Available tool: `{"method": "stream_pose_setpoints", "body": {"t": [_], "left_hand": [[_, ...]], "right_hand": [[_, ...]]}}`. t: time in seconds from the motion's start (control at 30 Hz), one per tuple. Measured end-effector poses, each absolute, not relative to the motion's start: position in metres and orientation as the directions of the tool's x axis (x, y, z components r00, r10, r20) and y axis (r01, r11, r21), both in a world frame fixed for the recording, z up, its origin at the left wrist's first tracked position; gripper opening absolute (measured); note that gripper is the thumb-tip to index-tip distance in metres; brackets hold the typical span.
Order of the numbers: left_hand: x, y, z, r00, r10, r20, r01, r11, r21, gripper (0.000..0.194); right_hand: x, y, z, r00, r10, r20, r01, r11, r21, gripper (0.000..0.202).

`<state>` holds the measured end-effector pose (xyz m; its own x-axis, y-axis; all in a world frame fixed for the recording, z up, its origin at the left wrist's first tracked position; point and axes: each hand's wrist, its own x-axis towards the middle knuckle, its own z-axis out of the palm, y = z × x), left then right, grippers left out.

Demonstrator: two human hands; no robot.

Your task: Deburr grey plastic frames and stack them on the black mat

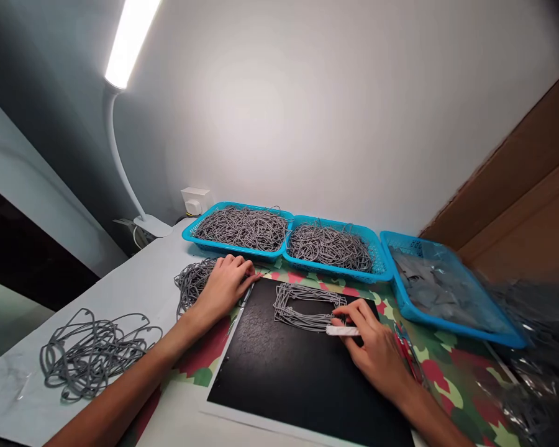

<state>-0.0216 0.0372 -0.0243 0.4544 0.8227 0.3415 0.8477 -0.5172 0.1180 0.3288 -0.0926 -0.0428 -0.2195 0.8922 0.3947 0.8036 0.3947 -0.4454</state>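
Observation:
My right hand is closed around a short white stick-like tool, whose kind I cannot make out. Its fingertips are at the right end of a stack of thin grey rubber rings, laid out as a rectangle on a black board. Left of the board, my left hand rests with curled fingers at the edge of a heap of grey rings. What is between those fingers is hidden. Another loose tangle of grey rings lies at the far left on the white tabletop.
Blue baskets filled with grey rings stand along the wall. A blue tray at right holds clear plastic bags. Red-handled tools lie beside my right wrist on a camouflage cloth. A lit lamp clamps on at left.

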Motion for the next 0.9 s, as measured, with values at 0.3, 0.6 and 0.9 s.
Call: {"method": "stream_pose_setpoints", "body": {"t": [0.3, 0.6, 0.9], "left_hand": [[-0.02, 0.042, -0.033, 0.473, 0.822, 0.319, 0.835, -0.533, 0.134, 0.042], [-0.025, 0.044, -0.013, 0.376, 0.849, 0.37, 0.764, -0.511, 0.395, 0.034], [-0.024, 0.043, 0.007, 0.191, 0.886, 0.422, 0.554, -0.452, 0.699, 0.037]], "right_hand": [[0.33, -0.093, -0.042, -0.227, 0.911, 0.345, 0.805, 0.375, -0.459, 0.019], [0.33, -0.094, -0.04, -0.23, 0.908, 0.35, 0.799, 0.381, -0.465, 0.02], [0.329, -0.094, -0.04, -0.225, 0.913, 0.34, 0.789, 0.376, -0.486, 0.02]]}}
